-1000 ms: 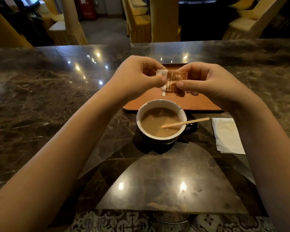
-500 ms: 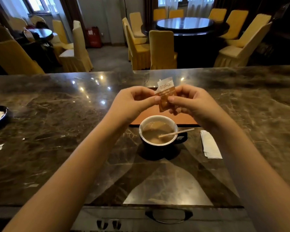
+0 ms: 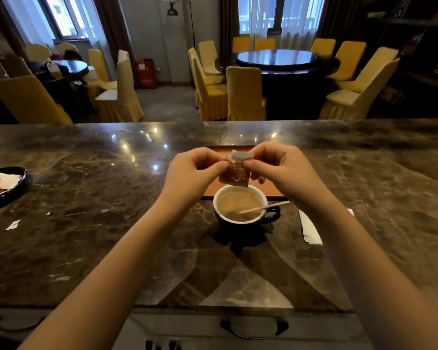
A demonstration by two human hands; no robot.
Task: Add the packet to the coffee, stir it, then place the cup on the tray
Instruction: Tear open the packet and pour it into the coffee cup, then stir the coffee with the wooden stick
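Observation:
A small brown-and-white packet (image 3: 235, 173) hangs upright just above the far rim of the cup, pinched at its white top by both hands. My left hand (image 3: 192, 171) grips the top's left side and my right hand (image 3: 281, 168) the right side. The dark cup (image 3: 240, 207) with a white inside holds milky coffee and stands on the marble counter. A wooden stir stick (image 3: 266, 207) leans in it, pointing right. The orange-brown tray (image 3: 271, 192) lies flat right behind the cup, mostly hidden by my hands.
A folded white napkin (image 3: 310, 229) lies right of the cup. A dark dish (image 3: 5, 184) holding packets sits at the counter's far left, with paper scraps (image 3: 12, 224) near it. Beyond the counter stand yellow-covered chairs and round tables.
The view has tilted up, showing more of the room. Both hands turned the packet from sideways to upright and now hold it by its top, over the cup's far rim.

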